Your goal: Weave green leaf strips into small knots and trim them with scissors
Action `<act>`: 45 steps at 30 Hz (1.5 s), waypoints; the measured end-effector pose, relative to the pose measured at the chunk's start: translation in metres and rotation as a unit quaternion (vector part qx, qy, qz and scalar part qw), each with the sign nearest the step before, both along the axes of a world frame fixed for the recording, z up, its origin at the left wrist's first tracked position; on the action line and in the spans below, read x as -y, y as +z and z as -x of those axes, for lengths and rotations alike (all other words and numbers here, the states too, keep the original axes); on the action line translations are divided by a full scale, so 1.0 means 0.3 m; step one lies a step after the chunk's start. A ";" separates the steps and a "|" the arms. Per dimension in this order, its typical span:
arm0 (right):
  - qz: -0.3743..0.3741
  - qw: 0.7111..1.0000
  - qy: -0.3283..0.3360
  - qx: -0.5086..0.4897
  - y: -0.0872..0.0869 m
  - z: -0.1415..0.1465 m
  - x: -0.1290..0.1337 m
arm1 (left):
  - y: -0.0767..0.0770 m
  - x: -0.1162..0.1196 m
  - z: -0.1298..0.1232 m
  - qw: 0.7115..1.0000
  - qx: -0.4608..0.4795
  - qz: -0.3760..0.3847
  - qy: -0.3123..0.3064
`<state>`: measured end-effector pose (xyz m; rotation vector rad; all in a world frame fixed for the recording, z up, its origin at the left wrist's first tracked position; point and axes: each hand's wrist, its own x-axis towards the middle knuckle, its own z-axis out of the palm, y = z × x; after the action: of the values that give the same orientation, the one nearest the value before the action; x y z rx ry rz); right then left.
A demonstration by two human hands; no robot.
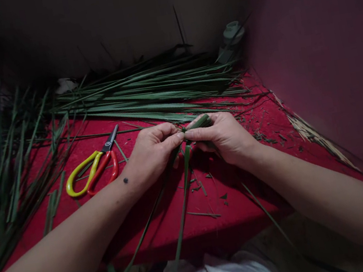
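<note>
Both my hands meet over the middle of a red cloth-covered table [153,216]. My left hand [160,146] pinches the left end of a small green leaf piece [200,123]. Around the same piece, the thumb and fingers of my right hand [218,134] are closed, and its folded end sticks up past the thumb. Long narrow strips [182,201] hang from it toward my lap. Scissors [108,146] with one yellow and one red handle lie left of my left hand, blades pointing away and slightly apart.
Long green leaves [145,90] lie in a wide pile across the back. More leaves [10,185] heap at the left. A whitish bottle [232,33] stands at the back right. Pale stalks [318,137] lie along the right edge, and leaf scraps [203,188] are scattered near my hands.
</note>
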<state>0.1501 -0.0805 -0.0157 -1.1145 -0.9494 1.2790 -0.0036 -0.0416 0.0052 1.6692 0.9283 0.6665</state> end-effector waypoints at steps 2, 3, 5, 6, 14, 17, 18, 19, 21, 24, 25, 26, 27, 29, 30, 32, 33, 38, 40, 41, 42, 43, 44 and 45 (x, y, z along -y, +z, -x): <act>0.002 1.000 -0.007 0.016 0.003 0.000 0.001 | 0.004 0.002 0.000 1.000 -0.018 -0.015 -0.005; 0.003 1.000 -0.008 0.021 0.004 -0.001 0.001 | 0.007 0.003 0.000 0.999 -0.029 -0.033 -0.008; 0.003 1.000 -0.010 0.028 0.008 -0.002 0.001 | 0.009 0.003 0.001 0.995 -0.048 -0.082 -0.009; 0.002 1.000 -0.013 0.028 0.010 -0.002 0.000 | 0.009 0.003 0.001 0.993 -0.051 -0.104 -0.007; 0.014 0.999 -0.036 0.001 0.009 0.000 -0.005 | -0.021 0.000 -0.004 0.996 -0.002 -0.076 -0.040; 0.006 0.999 -0.031 -0.001 0.013 -0.002 -0.003 | -0.022 0.000 -0.005 0.997 0.008 -0.069 -0.045; 0.000 0.999 -0.033 -0.003 0.016 -0.003 -0.003 | -0.019 0.000 -0.004 0.997 0.009 -0.068 -0.044; -0.007 0.999 -0.035 -0.004 0.019 -0.004 -0.003 | -0.015 -0.001 -0.003 0.997 0.011 -0.066 -0.044; -0.020 0.999 -0.036 -0.005 0.025 -0.006 -0.003 | -0.006 -0.004 0.001 0.997 0.020 -0.053 -0.044; -0.035 0.999 -0.033 -0.004 0.030 -0.008 -0.003 | 0.006 -0.008 0.008 0.997 0.036 -0.032 -0.055; -0.035 0.999 -0.032 -0.005 0.030 -0.007 -0.003 | 0.008 -0.009 0.010 0.997 0.036 -0.031 -0.058; -0.033 0.999 -0.033 -0.007 0.030 -0.005 -0.002 | 0.009 -0.009 0.011 0.997 0.031 -0.033 -0.060; -0.029 0.999 -0.035 -0.012 0.030 -0.003 -0.001 | 0.009 -0.009 0.011 0.997 0.025 -0.037 -0.059; -0.023 0.999 -0.041 -0.022 0.029 0.001 0.001 | 0.006 -0.006 0.010 0.997 0.013 -0.046 -0.055; -0.022 0.998 -0.044 -0.027 0.029 0.002 0.001 | 0.005 -0.005 0.009 0.997 0.010 -0.051 -0.054; -0.020 0.998 -0.047 -0.033 0.027 0.002 0.000 | 0.005 -0.005 0.007 0.997 0.010 -0.058 -0.054; -0.018 0.998 -0.045 -0.034 0.026 0.001 -0.002 | 0.006 -0.006 0.007 0.997 0.011 -0.056 -0.055; -0.022 0.999 -0.017 -0.044 0.019 -0.011 -0.011 | 0.015 -0.018 0.017 0.997 0.033 0.006 -0.067; -0.032 0.998 -0.013 -0.043 0.019 -0.014 -0.013 | 0.016 -0.023 0.021 0.996 0.045 0.034 -0.073; -0.036 0.998 -0.013 -0.043 0.020 -0.014 -0.013 | 0.015 -0.025 0.022 0.994 0.051 0.048 -0.079; -0.036 0.998 -0.012 -0.043 0.021 -0.015 -0.013 | 0.014 -0.026 0.021 0.992 0.061 0.063 -0.086; -0.036 0.998 -0.012 -0.044 0.021 -0.016 -0.014 | 0.013 -0.027 0.019 0.989 0.076 0.083 -0.092; -0.035 0.998 -0.011 -0.047 0.021 -0.017 -0.014 | 0.012 -0.028 0.017 0.985 0.095 0.107 -0.093; -0.034 0.998 -0.010 -0.050 0.021 -0.019 -0.015 | 0.011 -0.029 0.014 0.980 0.114 0.134 -0.091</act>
<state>0.1557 -0.0759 -0.0094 -0.9952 -0.8986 1.2658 -0.0078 -0.0331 0.0086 1.3863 0.6604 0.5674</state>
